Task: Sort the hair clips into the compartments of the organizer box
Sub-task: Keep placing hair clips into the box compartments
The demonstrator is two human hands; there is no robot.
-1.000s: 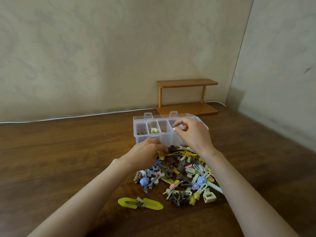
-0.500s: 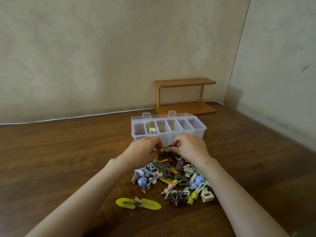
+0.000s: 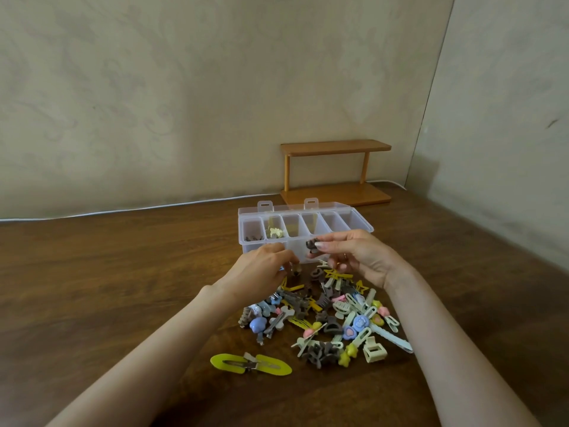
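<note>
Pinching a small brown clip (image 3: 311, 244) in a thumb-and-forefinger grip: right hand (image 3: 360, 257), raised at centre frame, in front of the organizer box (image 3: 365, 227).

Left hand (image 3: 261, 269): left of centre, fingers curled down onto the upper edge of the clip pile (image 3: 338, 309). Whether its grip holds anything cannot be told.

Organizer box: clear plastic, lid open behind, standing on the surface (image 3: 92, 288) above the pile. Its leftmost compartment holds dark brown clips (image 3: 252, 238) and the next one holds pale cream clips (image 3: 275, 232).

Clip pile: mixed brown, yellow, cream, blue and pink pieces, lower centre, between the forearms.

Yellow-green snap clip (image 3: 251, 363): lying flat, apart from the pile at its lower left.

Cream claw clip (image 3: 374, 352): at the pile's lower right edge.

Wooden shelf (image 3: 335, 174): upper right of centre, against the wall.
</note>
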